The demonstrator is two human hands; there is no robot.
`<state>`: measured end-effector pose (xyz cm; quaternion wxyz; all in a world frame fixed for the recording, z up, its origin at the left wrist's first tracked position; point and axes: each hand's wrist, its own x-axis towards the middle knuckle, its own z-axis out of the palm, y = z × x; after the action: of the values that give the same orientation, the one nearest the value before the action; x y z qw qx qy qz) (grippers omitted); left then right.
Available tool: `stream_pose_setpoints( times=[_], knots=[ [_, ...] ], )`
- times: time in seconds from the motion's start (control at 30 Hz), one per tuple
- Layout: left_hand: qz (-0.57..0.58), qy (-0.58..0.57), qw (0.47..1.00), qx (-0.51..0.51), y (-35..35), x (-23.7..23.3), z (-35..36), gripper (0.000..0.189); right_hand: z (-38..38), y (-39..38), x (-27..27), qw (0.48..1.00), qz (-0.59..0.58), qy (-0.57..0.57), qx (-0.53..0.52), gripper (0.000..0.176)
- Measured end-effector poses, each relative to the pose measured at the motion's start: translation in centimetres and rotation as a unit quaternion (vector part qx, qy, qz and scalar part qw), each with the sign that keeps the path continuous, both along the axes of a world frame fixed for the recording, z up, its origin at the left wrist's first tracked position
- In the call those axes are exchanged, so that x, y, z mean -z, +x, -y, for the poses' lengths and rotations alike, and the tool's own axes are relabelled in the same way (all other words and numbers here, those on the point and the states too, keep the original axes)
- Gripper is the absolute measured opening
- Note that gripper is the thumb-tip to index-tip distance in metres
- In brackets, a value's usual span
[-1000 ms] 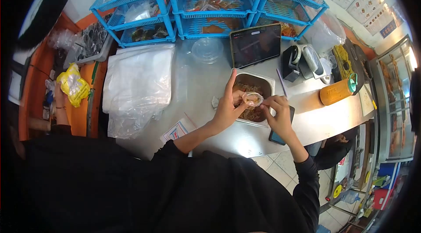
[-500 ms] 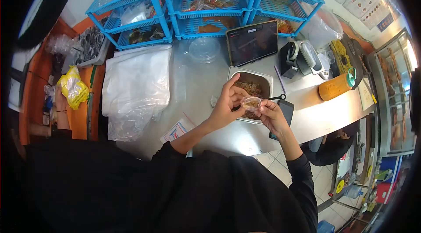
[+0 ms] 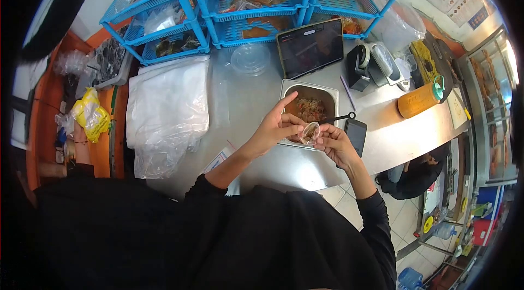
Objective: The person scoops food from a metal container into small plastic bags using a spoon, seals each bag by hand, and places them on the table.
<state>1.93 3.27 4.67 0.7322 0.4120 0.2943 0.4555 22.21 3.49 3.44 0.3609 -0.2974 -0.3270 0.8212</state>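
Observation:
Between my two hands is a small clear plastic cup [image 3: 310,133] with brownish food in it, tilted so that its round rim shows. My left hand [image 3: 277,128] pinches one side between thumb and fingers, its index finger stretched out. On the other side, my right hand [image 3: 335,145] grips the cup between thumb and fingertips. Just behind and partly under them stands a rectangular metal container [image 3: 334,93] holding a chopped brown-red mixture [image 3: 311,109]. A black utensil handle [image 3: 345,117] sticks out over its right edge.
A phone [image 3: 356,136] lies right of the container, a tablet [image 3: 310,47] behind it. Orange bottle [image 3: 417,103] stands farther right. Plastic bags [image 3: 169,99] and clear lids [image 3: 250,59] lie left. Blue racks [image 3: 251,16] line the back. Another person's hand [image 3: 81,140] is near a yellow bag [image 3: 91,115].
The small cup has tipped, and both hands have shifted slightly down and left with it. At the far left, the other person's hand has moved lower, off the yellow bag.

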Motion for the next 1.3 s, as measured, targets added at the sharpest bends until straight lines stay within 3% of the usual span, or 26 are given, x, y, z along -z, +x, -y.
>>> stream_pose_setpoints(
  times=[0.13,0.3,0.53,0.6,0.7,0.77,0.83,0.9,0.93,1.0,1.1,1.23,1.3],
  knots=[
    [-0.028,0.041,0.998,-0.04,0.3,0.1,0.2,0.073,0.3,0.0,0.1,1.0,0.026,0.001,0.011,0.018],
    [-0.043,0.039,0.997,-0.043,0.1,0.9,0.2,0.073,0.8,-0.5,0.2,0.988,0.123,0.083,0.031,0.022],
    [-0.061,0.048,0.995,-0.062,0.6,1.1,0.8,0.071,1.2,-1.2,1.1,0.97,0.21,0.075,0.092,0.021],
    [-0.051,0.026,0.997,-0.044,0.5,1.3,0.8,0.072,1.2,-1.2,1.5,0.936,0.307,0.148,0.093,0.017],
    [-0.024,-0.022,0.999,-0.012,0.4,1.2,0.8,0.074,1.2,-1.2,1.6,0.914,0.349,0.186,0.096,0.014],
    [-0.01,-0.048,0.999,0.004,0.5,1.2,0.8,0.076,1.1,-1.0,1.5,0.92,0.34,0.171,0.087,0.013],
    [-0.032,0.002,0.999,0.02,0.6,1.3,0.9,0.081,1.1,-0.8,1.5,0.927,0.332,0.156,0.076,0.011],
    [-0.033,-0.007,0.999,0.011,0.7,1.1,0.9,0.082,1.1,-0.6,1.6,0.969,0.216,0.095,0.076,0.008],
    [-0.033,-0.014,0.999,0.003,0.7,1.0,0.9,0.084,1.0,-0.6,1.7,0.969,0.216,0.095,0.076,0.008],
    [-0.056,0.018,0.998,-0.013,0.8,1.3,1.0,0.083,1.0,-0.5,2.1,0.993,0.086,0.013,0.078,0.006],
    [-0.103,0.075,0.991,-0.047,1.1,1.3,1.3,0.081,1.1,-0.7,2.0,0.996,-0.011,-0.063,0.068,0.006],
    [-0.196,0.165,0.959,-0.122,1.9,1.5,1.6,0.079,1.0,-0.7,1.3,0.996,-0.049,-0.072,0.033,0.008],
    [-0.245,0.214,0.934,-0.146,2.1,1.5,1.9,0.079,1.1,-1.0,0.4,0.996,0.054,-0.037,0.059,0.005]
  ],
)
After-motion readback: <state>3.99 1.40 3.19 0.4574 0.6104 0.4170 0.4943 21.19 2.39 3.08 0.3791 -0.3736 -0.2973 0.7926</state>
